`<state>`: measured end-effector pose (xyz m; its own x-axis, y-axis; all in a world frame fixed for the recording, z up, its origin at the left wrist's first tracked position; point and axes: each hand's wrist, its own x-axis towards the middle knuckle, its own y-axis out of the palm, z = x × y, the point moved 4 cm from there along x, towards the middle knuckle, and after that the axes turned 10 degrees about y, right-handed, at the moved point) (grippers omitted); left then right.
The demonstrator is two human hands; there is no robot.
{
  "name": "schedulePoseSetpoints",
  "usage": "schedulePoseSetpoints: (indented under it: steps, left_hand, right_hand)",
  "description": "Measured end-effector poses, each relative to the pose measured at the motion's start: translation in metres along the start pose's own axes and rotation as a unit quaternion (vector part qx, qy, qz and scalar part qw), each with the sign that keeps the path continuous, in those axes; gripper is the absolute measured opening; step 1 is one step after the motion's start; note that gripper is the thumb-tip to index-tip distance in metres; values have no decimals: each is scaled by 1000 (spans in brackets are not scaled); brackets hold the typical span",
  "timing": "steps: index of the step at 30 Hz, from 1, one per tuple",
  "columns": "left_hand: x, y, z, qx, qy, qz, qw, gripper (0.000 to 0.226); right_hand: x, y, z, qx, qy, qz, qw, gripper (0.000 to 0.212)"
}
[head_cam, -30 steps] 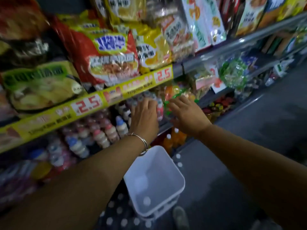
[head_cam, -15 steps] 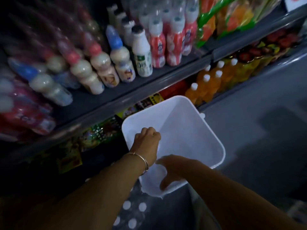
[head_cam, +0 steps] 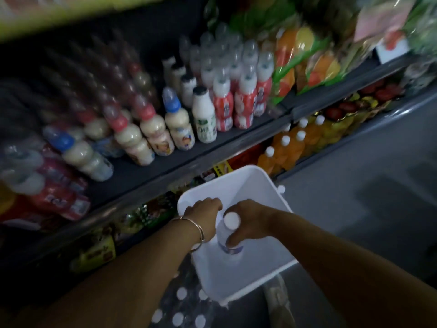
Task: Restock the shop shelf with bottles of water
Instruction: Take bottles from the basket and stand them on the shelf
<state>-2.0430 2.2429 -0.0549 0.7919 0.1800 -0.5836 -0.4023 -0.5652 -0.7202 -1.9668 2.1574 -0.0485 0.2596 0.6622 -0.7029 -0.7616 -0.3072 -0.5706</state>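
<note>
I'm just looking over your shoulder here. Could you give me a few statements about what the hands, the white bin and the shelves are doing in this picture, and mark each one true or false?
1. The right hand grips a water bottle with a white cap. True.
2. That bottle already stands on the shelf among the milk drinks. False: it is over the white bin, in the hand.
3. The left hand holds the bin's rim. True, its fingers curl over the near edge.
4. The left wrist is bare. False: it wears a thin bangle.
5. Orange drink bottles stand on the shelf below the milk drinks. True.
</note>
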Motion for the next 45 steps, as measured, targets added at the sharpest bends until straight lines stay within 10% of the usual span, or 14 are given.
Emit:
schedulePoseSetpoints:
  steps: [17,26,37,45]
  left_hand:
    - [-201,-356,-193,-191,245,-171,935,92]
    - [-301,-513,-273,-201,324,-324,866,51]
    - [-351,-649,-330,-173,329,-449,813,61]
    - [-320,-720,-326,-216,316,-500,777,43]
  right_hand:
    - [-326,-365,167,96,-119,-237,959,21]
    - [-459,-494,229,164,-244,-341,893,51]
    - [-511,-616,266,220,-338,-357,843,72]
    - [-487,-682,278,236,-371,-361,822,44]
